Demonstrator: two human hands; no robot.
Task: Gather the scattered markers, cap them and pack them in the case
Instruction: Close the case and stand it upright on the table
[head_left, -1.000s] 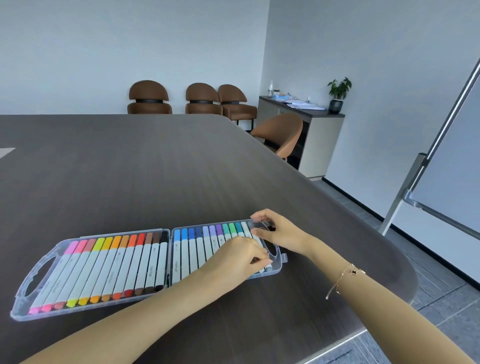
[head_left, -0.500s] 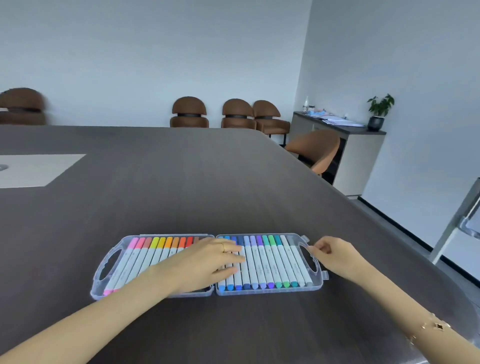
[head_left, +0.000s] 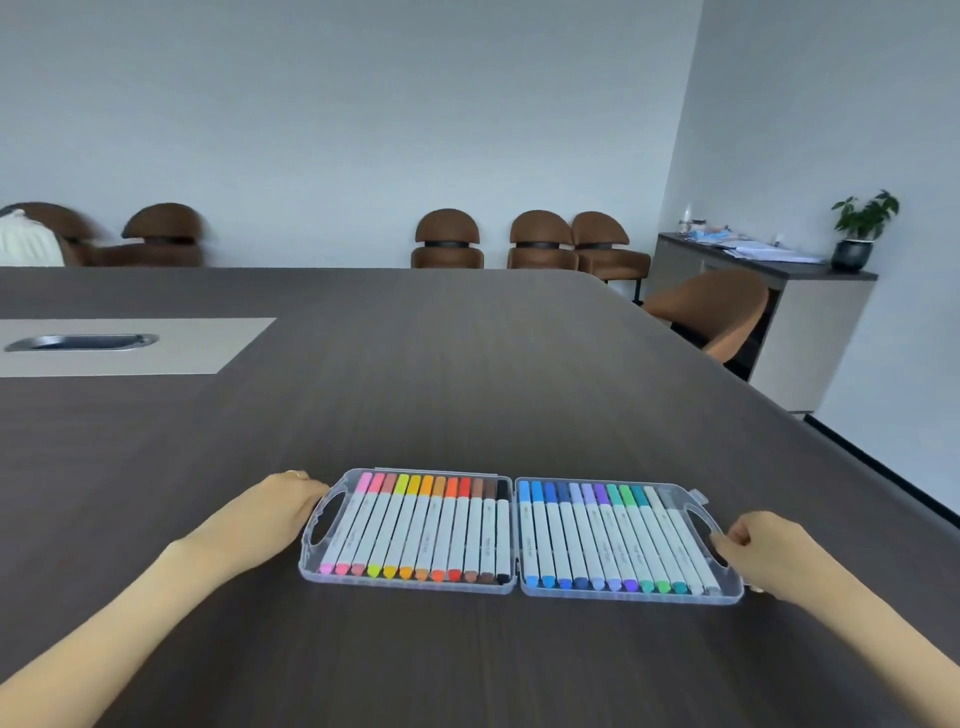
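1. The clear plastic hinged marker case (head_left: 516, 590) lies open and flat on the dark wood-grain table (head_left: 467, 374), near the person. Its long axis runs left to right, with the hinge across the middle.
2. The capped white-barrelled markers (head_left: 447, 525) fill both halves and lie near to far. Warm colours fill the left half, blues and greens the right. No loose marker shows on the table.
3. The left hand (head_left: 283, 501) sits at the case's left end, its curled fingers touching the handle cutout (head_left: 326, 519).
4. The right hand (head_left: 763, 540) sits at the right end, fingers curled against that handle edge. Whether either hand actually grips the plastic cannot be told.
5. Each hand is equally near its own half, so folding one half over the hinge looks like the remaining step.
6. Both forearms reach forward, low over the table.
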